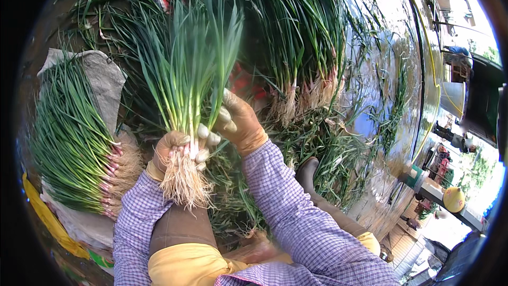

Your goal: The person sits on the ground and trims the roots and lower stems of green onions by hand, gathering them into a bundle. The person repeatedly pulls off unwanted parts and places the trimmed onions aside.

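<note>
My left hand (173, 149), in a soiled glove, is closed around the lower stalks of a bunch of green plants like scallions or garlic greens (192, 103), whose pale roots hang below it. My right hand (238, 121), gloved as well, is at the right side of the bunch with thumb and fingers on the outer leaves. Left of my arm, a neat pile of similar plants (75, 139) with pinkish bulb ends lies on a pale woven sack (104, 83). Beyond my right hand, a larger heap of the plants (293, 28) lies with its roots towards me.
Loose leaf trimmings (329, 155) cover the floor around my boot (307, 172). Wet, shiny ground (365, 119) stretches to the right, with a yellow hose (430, 59) across it. A yellow strip of material (51, 222) lies at lower left. People are in the far right background.
</note>
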### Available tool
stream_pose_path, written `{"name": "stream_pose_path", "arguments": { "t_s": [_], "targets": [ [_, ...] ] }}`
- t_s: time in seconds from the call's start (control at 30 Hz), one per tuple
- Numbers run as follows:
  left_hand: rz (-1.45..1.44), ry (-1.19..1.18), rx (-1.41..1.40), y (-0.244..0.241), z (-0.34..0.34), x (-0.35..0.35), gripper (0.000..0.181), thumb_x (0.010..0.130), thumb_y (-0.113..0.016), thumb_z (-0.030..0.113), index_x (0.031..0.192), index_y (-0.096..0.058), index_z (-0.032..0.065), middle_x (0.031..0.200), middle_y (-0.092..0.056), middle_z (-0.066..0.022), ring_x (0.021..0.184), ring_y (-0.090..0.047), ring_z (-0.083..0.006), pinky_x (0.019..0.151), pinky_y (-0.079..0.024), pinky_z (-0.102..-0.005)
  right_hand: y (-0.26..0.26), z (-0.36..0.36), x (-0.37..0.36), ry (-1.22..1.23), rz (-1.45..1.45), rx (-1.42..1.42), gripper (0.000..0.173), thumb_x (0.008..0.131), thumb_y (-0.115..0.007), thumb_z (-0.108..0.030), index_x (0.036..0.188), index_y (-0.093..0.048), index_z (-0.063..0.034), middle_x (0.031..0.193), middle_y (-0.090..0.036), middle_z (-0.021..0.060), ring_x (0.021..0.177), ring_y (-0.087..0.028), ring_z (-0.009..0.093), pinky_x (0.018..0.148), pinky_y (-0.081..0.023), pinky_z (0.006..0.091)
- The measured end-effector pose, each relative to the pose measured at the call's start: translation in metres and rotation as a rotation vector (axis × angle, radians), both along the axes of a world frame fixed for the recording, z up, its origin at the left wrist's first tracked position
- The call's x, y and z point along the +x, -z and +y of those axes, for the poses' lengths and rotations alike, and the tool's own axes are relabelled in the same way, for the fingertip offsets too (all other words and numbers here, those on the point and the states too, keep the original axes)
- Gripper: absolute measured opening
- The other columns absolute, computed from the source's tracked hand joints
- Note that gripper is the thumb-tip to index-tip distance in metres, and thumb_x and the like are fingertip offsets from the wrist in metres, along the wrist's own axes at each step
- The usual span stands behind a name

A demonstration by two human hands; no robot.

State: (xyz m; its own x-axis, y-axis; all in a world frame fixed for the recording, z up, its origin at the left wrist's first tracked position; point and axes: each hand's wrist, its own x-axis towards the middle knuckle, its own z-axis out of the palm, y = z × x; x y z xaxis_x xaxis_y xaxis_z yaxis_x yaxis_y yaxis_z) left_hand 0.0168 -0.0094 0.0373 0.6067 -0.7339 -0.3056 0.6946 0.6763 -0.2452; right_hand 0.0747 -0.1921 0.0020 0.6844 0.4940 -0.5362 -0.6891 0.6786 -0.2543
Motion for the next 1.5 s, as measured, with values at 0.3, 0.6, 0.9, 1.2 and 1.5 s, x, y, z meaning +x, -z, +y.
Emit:
{"name": "stream_pose_path", "arguments": {
  "t_s": [0.3, 0.6, 0.9, 1.2, 1.5],
  "targets": [
    [-0.051, 0.024, 0.174, 0.000, -0.004, -0.006, 0.039, 0.080, -0.064, 0.015, 0.116, -0.058, 0.0013, 0.121, -0.060, -0.0239, 0.077, -0.060, -0.0242, 0.068, -0.051, -0.0373, 0.014, -0.011, -0.052, -0.622, -0.416, -1.315, 0.027, 0.092, -0.056, -0.026, 0.101, -0.061, -0.0009, 0.073, -0.067, 0.0118, 0.060, -0.063, 0.022, 0.057, -0.051, 0.0371],
    [0.054, 0.028, 0.094, 0.011, -0.007, -0.004, 0.038, 0.084, -0.061, 0.014, 0.118, -0.056, -0.0017, 0.114, -0.061, -0.0255, 0.089, -0.066, -0.0319, 0.077, -0.058, -0.0496, -0.075, -0.036, -0.006, -0.653, -0.320, -0.640, 0.057, 0.101, -0.045, -0.043, 0.142, -0.038, -0.0049, 0.066, -0.060, 0.0018, 0.047, -0.053, 0.009, 0.042, -0.042, 0.0207],
    [-0.037, 0.227, 0.422, -0.019, -0.020, -0.003, 0.037, 0.075, -0.070, -0.001, 0.110, -0.057, -0.0003, 0.093, -0.065, -0.0243, 0.075, -0.068, -0.0338, 0.062, -0.059, -0.0437, -0.087, -0.062, -0.029, -0.758, -0.517, -0.817, 0.020, 0.090, -0.064, -0.019, 0.087, -0.067, 0.0006, 0.064, -0.058, 0.0021, 0.063, -0.046, 0.005, 0.059, -0.044, 0.0266],
    [-0.366, 0.139, 0.316, -0.058, -0.028, 0.021, 0.077, 0.072, -0.070, 0.002, 0.141, -0.037, -0.0019, 0.076, -0.068, -0.0124, 0.069, -0.067, -0.0246, 0.091, -0.051, -0.0456, -0.118, -0.137, -0.015, -0.679, -0.773, -0.719, 0.024, 0.088, -0.063, -0.018, 0.070, -0.065, -0.0019, 0.063, -0.061, 0.0037, 0.052, -0.052, 0.013, 0.050, -0.045, 0.0287],
    [0.044, -0.044, 0.277, -0.015, -0.038, 0.026, 0.061, 0.084, -0.065, -0.001, 0.139, -0.040, 0.0035, 0.087, -0.061, -0.0093, 0.080, -0.063, -0.0172, 0.073, -0.059, -0.0328, -0.059, -0.189, 0.020, -0.978, 0.039, -1.467, 0.058, 0.093, -0.053, -0.051, 0.111, -0.060, 0.0038, 0.069, -0.066, 0.0091, 0.051, -0.059, 0.013, 0.053, -0.050, 0.0274]
  ]
}}
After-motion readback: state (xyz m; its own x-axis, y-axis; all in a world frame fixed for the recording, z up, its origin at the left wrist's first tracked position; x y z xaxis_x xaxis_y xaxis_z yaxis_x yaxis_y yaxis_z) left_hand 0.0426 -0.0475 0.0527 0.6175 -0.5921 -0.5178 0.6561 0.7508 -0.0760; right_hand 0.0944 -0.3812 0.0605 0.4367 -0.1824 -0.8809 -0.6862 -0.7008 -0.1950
